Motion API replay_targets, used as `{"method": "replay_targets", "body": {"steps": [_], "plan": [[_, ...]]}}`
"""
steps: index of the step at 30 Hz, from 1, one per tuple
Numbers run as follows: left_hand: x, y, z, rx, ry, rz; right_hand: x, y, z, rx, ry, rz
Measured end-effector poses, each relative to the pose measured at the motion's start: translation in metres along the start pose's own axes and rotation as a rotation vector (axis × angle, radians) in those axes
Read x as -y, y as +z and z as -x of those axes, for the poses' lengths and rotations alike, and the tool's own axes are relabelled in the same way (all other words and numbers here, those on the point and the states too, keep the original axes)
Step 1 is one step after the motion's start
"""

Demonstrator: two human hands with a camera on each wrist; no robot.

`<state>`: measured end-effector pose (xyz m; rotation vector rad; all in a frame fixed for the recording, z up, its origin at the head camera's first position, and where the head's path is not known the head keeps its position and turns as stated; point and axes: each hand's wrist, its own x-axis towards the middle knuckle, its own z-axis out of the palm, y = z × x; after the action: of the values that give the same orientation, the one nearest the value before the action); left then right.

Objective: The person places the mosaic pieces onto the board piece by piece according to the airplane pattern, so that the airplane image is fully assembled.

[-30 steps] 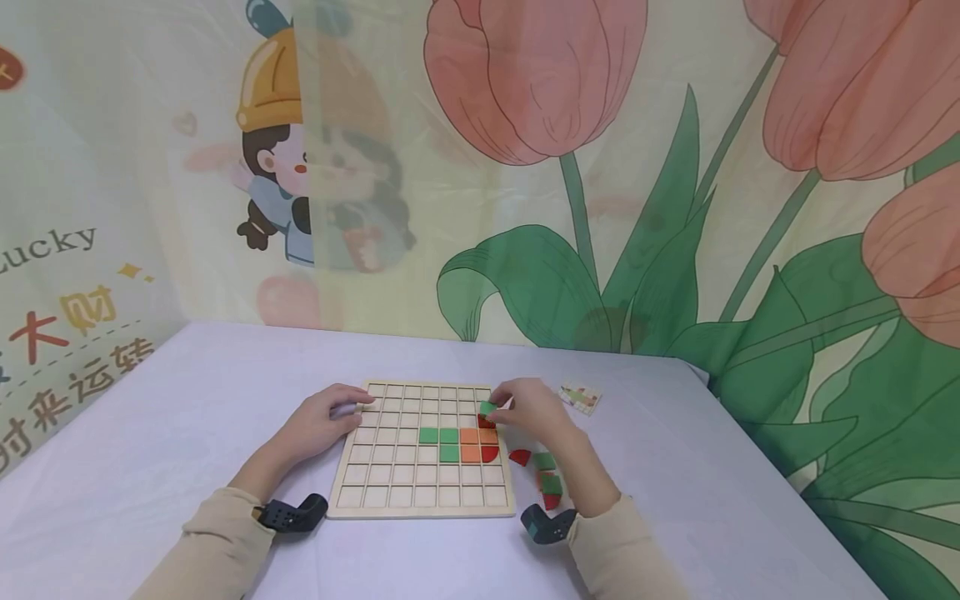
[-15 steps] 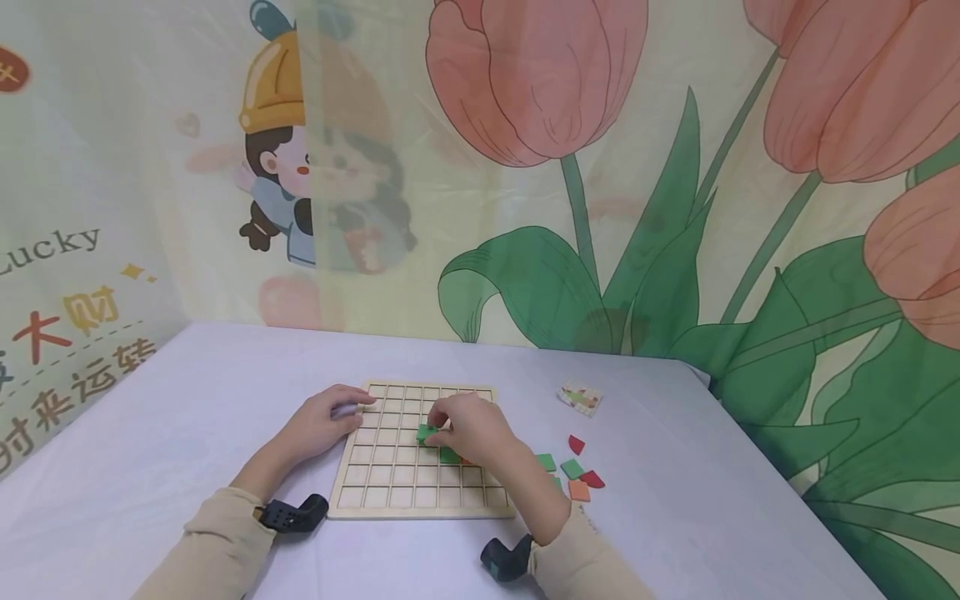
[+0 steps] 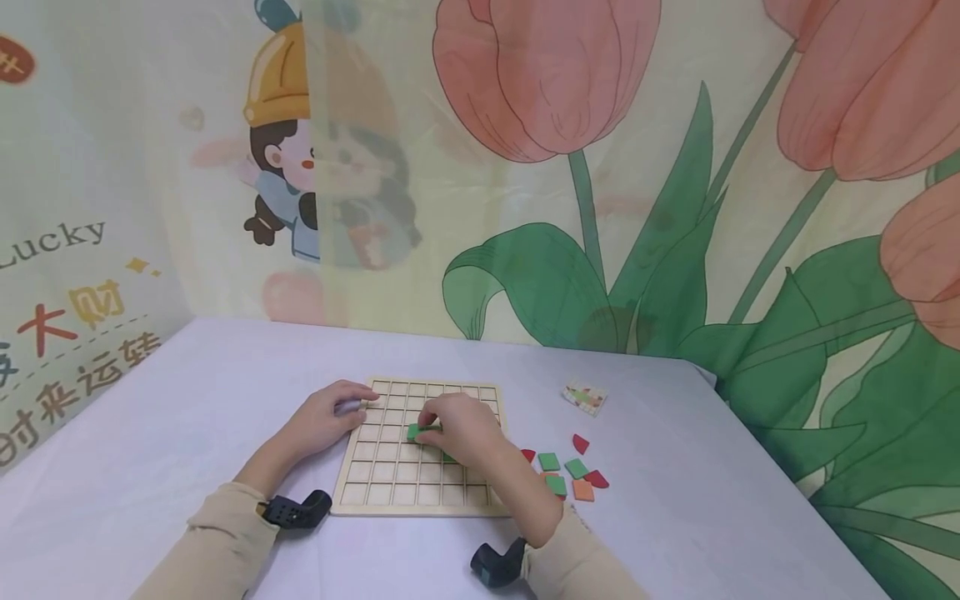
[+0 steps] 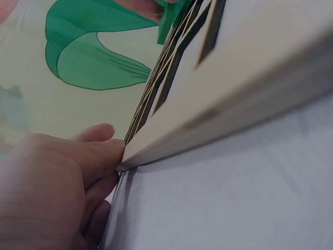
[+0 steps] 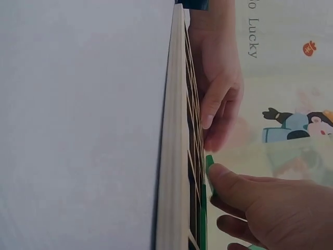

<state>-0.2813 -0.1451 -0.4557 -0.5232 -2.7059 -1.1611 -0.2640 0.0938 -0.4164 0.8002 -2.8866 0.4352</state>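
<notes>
A pale wooden grid board (image 3: 375, 495) lies on the white-covered table. Over its middle my right hand (image 3: 463, 429) pinches a green square tile (image 3: 413, 432) between thumb and fingers; the tile is tilted in the right wrist view. Behind that hand, part of another green tile (image 3: 449, 457) shows on the board, and the board's other coloured pieces are hidden. My left hand (image 3: 324, 419) rests at the board's left edge, fingertips touching the frame. In the left wrist view, the left thumb (image 4: 101, 153) presses against the board's rim.
Right of the board lie several loose pieces: green squares (image 3: 549, 462), orange squares (image 3: 582, 490) and red quarter-round pieces (image 3: 596, 479). A small printed pattern card (image 3: 585, 397) lies farther back. A patterned curtain (image 3: 375, 300) hangs behind the table.
My right hand has moved left from the board's right edge to its middle, carrying the green tile. More loose pieces have come into view at the right. The left hand stays put.
</notes>
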Motion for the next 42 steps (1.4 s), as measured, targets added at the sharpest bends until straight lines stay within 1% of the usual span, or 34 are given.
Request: {"method": "replay_targets", "body": {"steps": [10, 17, 20, 23, 25, 27, 30, 32, 34, 38, 41, 42], "plan": [[-0.002, -0.001, 0.000, -0.001, -0.001, 0.000, 0.001, 0.007, 0.000, -0.040, -0.020, 0.049], [-0.002, 0.000, 0.000, 0.007, -0.006, 0.009, 0.004, 0.013, -0.001, -0.052, -0.001, 0.088], [-0.002, 0.000, 0.000, 0.006, -0.011, 0.004, 0.004, 0.012, -0.001, -0.035, -0.003, 0.080], [-0.002, 0.000, 0.000, 0.006, -0.008, 0.003, 0.002, 0.009, 0.000, 0.007, -0.003, 0.076], [-0.002, 0.000, 0.000, 0.004, -0.001, 0.004, -0.001, 0.004, 0.001, 0.037, 0.002, 0.080], [-0.002, 0.001, 0.000, 0.000, 0.010, 0.000, -0.008, -0.002, 0.002, 0.067, 0.025, 0.073], [-0.002, 0.002, 0.000, -0.008, 0.015, 0.001, -0.024, -0.017, 0.006, 0.117, 0.087, 0.017], [-0.002, 0.002, 0.000, -0.008, 0.018, 0.000, -0.039, -0.030, 0.010, 0.155, 0.149, -0.027], [-0.003, 0.003, 0.000, -0.007, 0.018, 0.001, -0.055, -0.043, 0.015, 0.196, 0.208, -0.048], [-0.004, 0.002, 0.000, -0.008, 0.024, -0.006, -0.085, -0.059, 0.030, 0.310, 0.372, -0.018], [-0.003, 0.000, 0.001, -0.015, 0.030, -0.007, -0.101, -0.063, 0.041, 0.407, 0.480, 0.024], [-0.003, -0.001, 0.001, -0.017, 0.033, -0.007, -0.105, -0.063, 0.043, 0.432, 0.498, 0.034]]}}
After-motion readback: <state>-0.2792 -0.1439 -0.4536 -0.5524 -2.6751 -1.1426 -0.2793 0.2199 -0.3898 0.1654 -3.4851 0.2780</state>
